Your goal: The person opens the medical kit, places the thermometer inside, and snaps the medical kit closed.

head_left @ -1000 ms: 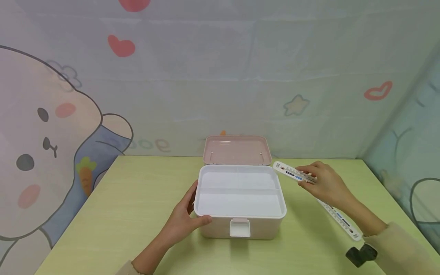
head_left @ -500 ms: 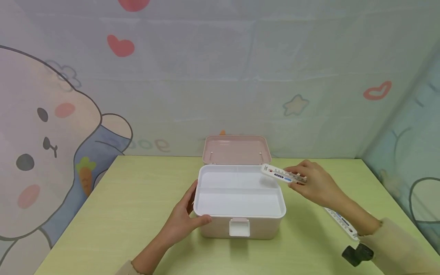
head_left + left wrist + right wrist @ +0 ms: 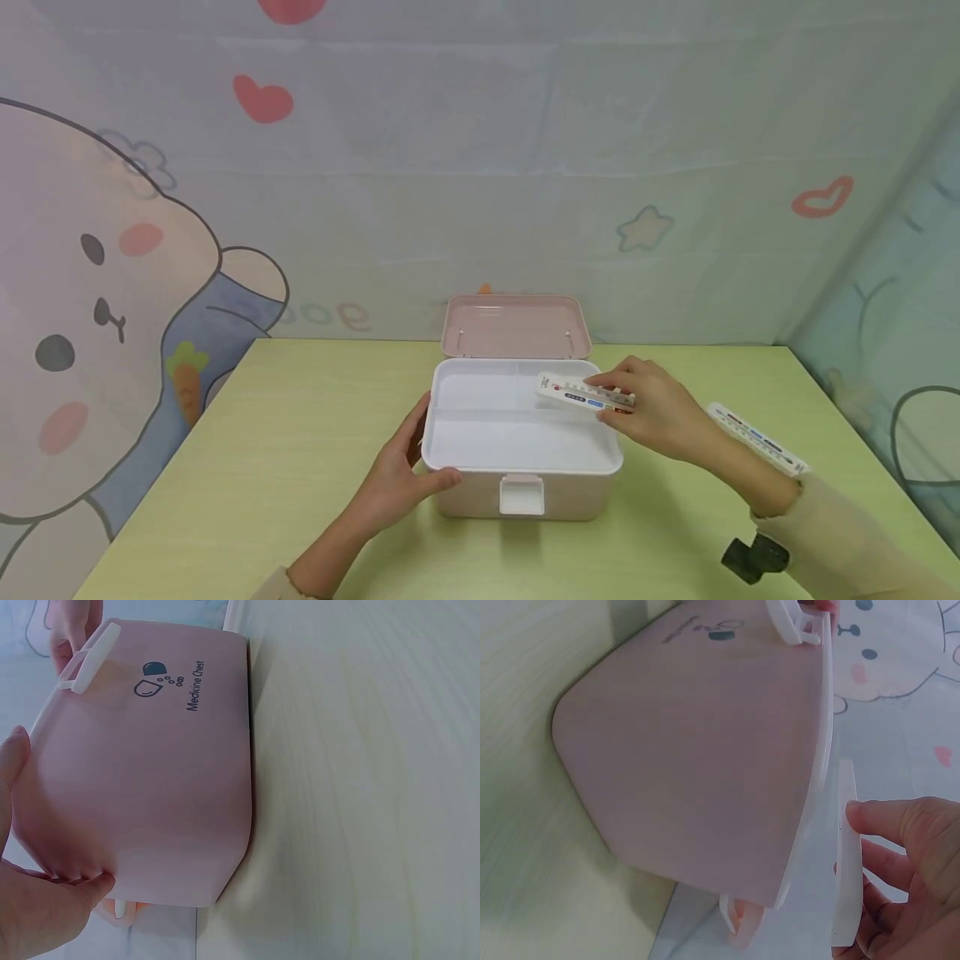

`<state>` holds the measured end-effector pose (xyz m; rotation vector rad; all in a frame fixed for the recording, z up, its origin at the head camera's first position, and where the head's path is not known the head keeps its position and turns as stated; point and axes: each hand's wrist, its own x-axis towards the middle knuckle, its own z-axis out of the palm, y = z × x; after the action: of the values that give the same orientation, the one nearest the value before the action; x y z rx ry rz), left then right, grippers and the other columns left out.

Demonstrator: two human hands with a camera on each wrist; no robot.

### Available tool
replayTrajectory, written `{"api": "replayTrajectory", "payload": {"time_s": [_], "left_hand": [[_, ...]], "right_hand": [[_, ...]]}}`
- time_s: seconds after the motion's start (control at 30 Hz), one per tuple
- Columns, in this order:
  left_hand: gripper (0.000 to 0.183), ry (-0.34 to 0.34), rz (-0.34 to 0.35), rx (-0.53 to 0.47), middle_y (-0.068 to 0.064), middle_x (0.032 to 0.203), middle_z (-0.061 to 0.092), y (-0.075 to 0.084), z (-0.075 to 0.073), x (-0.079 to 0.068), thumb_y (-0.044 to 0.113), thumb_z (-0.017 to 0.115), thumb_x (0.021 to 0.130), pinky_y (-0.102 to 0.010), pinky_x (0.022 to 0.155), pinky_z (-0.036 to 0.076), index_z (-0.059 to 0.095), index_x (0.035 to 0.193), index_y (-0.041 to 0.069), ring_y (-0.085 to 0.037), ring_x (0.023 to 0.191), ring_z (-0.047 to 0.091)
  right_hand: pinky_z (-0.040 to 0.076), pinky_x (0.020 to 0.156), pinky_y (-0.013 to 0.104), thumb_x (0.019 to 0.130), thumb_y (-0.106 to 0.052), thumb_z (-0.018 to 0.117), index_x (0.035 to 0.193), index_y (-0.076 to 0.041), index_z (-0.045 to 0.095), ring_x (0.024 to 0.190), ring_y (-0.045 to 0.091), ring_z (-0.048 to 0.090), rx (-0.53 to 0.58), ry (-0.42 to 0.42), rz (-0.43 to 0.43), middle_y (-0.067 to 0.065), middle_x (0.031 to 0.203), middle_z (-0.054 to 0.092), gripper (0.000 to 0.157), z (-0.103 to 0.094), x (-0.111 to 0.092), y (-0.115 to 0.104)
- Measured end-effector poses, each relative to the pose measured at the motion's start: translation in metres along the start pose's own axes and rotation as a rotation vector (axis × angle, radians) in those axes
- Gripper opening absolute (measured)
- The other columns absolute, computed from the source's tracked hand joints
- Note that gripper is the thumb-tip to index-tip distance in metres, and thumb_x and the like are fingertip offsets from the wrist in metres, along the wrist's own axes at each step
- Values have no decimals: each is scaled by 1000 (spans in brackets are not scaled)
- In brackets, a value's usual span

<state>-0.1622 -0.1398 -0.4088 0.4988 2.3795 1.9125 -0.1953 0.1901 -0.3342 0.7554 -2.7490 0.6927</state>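
My right hand (image 3: 652, 412) pinches a white strip thermometer (image 3: 573, 393) by its right end, with the scale and coloured labels facing up. It hangs over the back right of the white tray (image 3: 517, 442) in an open pink medicine chest (image 3: 480, 496). From the right wrist view, the thermometer (image 3: 846, 862) shows edge-on, beside the chest's rim. My left hand (image 3: 401, 479) holds the chest's front left corner, thumb at the front rim and fingers along the side wall. "Medicine Chest" is printed on the chest's front (image 3: 150, 765) in the left wrist view.
Another white thermometer (image 3: 757, 437) lies on the table to the right, partly hidden by the right forearm. The chest's pink lid (image 3: 517, 327) is tilted back behind it. A white latch (image 3: 522, 497) hangs on its front. A printed cloth (image 3: 450, 208) rises behind the table.
My right hand has carried the thermometer leftward from beside the chest to over its tray. More of the other thermometer's far end now shows. My left hand stays on the chest.
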Motion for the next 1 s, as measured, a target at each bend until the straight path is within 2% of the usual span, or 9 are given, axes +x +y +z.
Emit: {"api": "replayTrajectory", "payload": {"time_s": [0.27,0.5,1.0], "left_hand": [[104,1,-4,0,-2,146,33,-1,1,-1,21,81,69,-32,104,36,14,148,21,-19,127,41],[103,4,0,-6,-2,145,34,-1,2,-1,19,81,70,-33,104,36,14,148,22,-20,128,41],[102,5,2,-3,-3,144,35,0,2,-1,19,81,70,-30,103,37,15,148,21,-20,125,43]], "right_hand": [[45,64,22,74,-11,75,107,-12,69,80,12,45,42,-33,-26,-3,89,54,34,11,2,-13],[43,68,25,74,-14,75,107,-15,70,84,12,47,52,-46,-49,-5,91,56,34,17,4,-21],[41,63,19,72,-15,76,103,-17,71,77,8,45,65,-84,-125,-7,86,54,31,29,10,-47]]}}
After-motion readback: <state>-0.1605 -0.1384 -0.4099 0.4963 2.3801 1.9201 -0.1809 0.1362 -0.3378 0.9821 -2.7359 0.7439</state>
